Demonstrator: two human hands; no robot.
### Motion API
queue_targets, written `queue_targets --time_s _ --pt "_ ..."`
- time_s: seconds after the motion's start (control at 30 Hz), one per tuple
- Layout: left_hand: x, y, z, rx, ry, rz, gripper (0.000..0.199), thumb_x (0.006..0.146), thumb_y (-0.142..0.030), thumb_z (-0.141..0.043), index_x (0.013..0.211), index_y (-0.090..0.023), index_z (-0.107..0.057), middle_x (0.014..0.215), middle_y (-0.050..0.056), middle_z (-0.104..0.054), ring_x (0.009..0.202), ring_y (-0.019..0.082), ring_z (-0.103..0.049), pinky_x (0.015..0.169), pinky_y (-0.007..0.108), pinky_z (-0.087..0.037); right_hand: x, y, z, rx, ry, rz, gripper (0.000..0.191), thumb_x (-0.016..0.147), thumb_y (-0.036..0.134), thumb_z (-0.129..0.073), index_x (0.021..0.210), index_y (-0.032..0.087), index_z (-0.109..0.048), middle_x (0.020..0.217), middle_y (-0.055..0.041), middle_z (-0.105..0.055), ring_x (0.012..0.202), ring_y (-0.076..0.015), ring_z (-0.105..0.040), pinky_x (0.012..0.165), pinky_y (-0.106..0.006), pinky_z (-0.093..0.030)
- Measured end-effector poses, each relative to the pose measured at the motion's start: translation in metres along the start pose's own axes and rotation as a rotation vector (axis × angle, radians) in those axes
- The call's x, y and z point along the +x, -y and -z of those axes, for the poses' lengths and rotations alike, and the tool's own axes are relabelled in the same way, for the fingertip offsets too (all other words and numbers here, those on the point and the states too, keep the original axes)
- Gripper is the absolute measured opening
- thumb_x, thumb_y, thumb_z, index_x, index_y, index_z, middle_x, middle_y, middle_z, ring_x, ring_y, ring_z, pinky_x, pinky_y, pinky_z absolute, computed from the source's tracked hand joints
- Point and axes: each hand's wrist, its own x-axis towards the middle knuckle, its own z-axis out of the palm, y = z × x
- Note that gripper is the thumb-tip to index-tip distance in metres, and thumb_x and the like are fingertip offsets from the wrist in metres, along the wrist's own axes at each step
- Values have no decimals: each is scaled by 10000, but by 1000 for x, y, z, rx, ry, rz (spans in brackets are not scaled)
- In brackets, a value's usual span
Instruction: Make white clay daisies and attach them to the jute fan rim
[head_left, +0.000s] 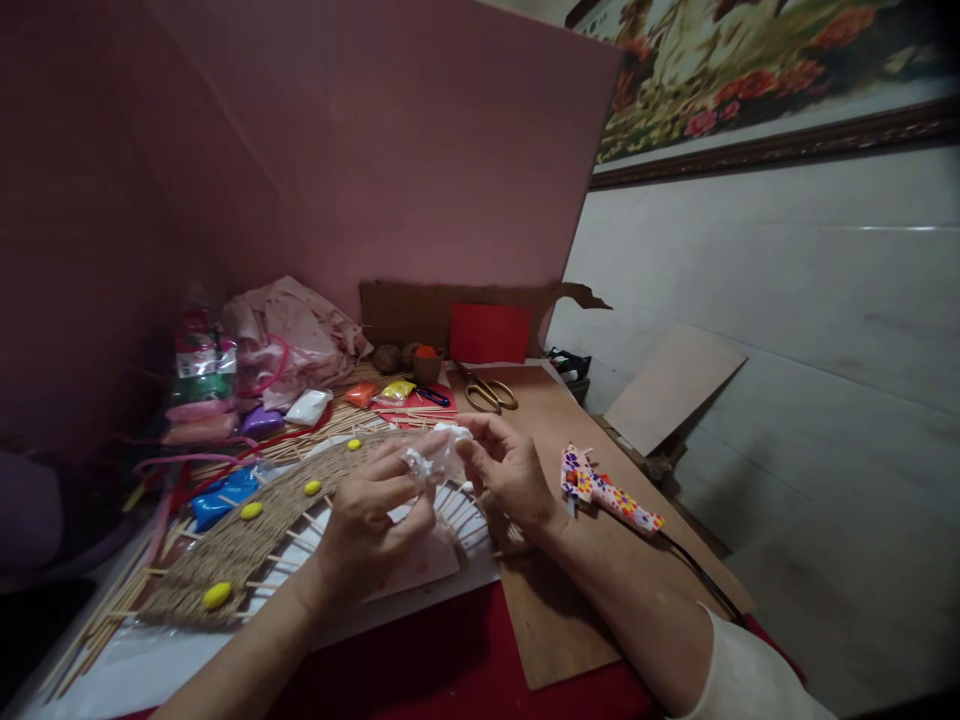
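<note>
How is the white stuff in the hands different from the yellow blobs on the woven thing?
The white stuff looks crumpled; the yellow blobs look smooth and rounded.
The white stuff is held up between the left hand and right hand; the yellow blobs sit spaced along the woven band, untouched.

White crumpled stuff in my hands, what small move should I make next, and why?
Probably ease a small bit free with your right hand while your left hand steadies the crumpled white stuff: fingers of both hands already pinch it, and it looks wrinkled, unlike the smooth yellow ovals on the woven band.
</note>
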Motion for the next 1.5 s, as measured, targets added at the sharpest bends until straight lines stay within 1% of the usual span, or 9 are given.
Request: queue_targets --time_s 0.3,0.43,0.6,0.77,0.9,1.13,1.27,1.4,1.5 --pt "1 -7 -1 -213 -5 272 213 684 -82 -629 585 -250 -714 988 87 -730 976 276 -614 981 410 -369 2 3 -3 108 -37 -32 197 761 337 -659 845 160 -637 627 34 -582 450 -69 -511 408 -190 -452" --pt "2 -9 1 -194 -64 326 210 727 -135 -615 573 -239 -714 722 68 -673 747 225 -586 805 332 -441 5 3 -3 355 -84 -151 203 713 312 -691 808 150 -615 570 45 -568 397 -56 -488 367 -174 -427" --pt "0 -1 1 -146 -170 349 236 758 -184 -619 536 -223 -685 565 2 -525 584 157 -468 606 268 -388 7 7 -2 501 -49 -203 247 688 328 -731 801 151 -600 533 45 -560 428 -61 -493 387 -160 -428" --pt "-3 9 0 -249 -273 546 343 756 -263 -655 425 -209 -581 499 -30 -459 559 138 -425 633 267 -387 8 2 0 386 -26 -124 309 767 458 -657 795 156 -599 588 19 -577 469 -81 -519 381 -176 -439" --pt "-4 14 0 -409 -313 674 301 738 -297 -679 456 -216 -613 523 -26 -525 609 151 -479 703 283 -417 5 4 0 281 -50 -45 280 778 382 -659 986 205 -601 743 9 -627 555 -106 -596 423 -198 -477" --pt "-3 7 -7 -475 -199 683 147 765 -291 -663 663 -233 -752 815 31 -707 904 222 -604 897 342 -401 -6 2 -2 -89 -62 99 276 778 405 -664 938 192 -593 655 29 -578 504 -88 -523 476 -210 -436" --pt "-4 3 -10 -445 -162 685 169 736 -283 -684 591 -219 -742 709 34 -696 855 232 -619 837 331 -431 -8 -4 -4 -201 -103 99 248 757 377 -687 860 193 -556 662 35 -542 533 -83 -495 466 -191 -400" --pt "-4 10 -10 -549 -312 758 112 728 -237 -675 652 -206 -751 732 22 -712 791 191 -621 815 309 -457 -2 0 -4 -44 -81 41 204 837 383 -584 886 190 -537 611 40 -550 474 -80 -495 436 -196 -416" --pt "1 16 -8 -824 -515 844 77 667 -153 -668 629 -182 -728 696 10 -708 739 146 -621 781 270 -490 8 3 3 130 -230 34 240 797 398 -630 832 187 -520 646 42 -568 434 -60 -472 380 -180 -406"
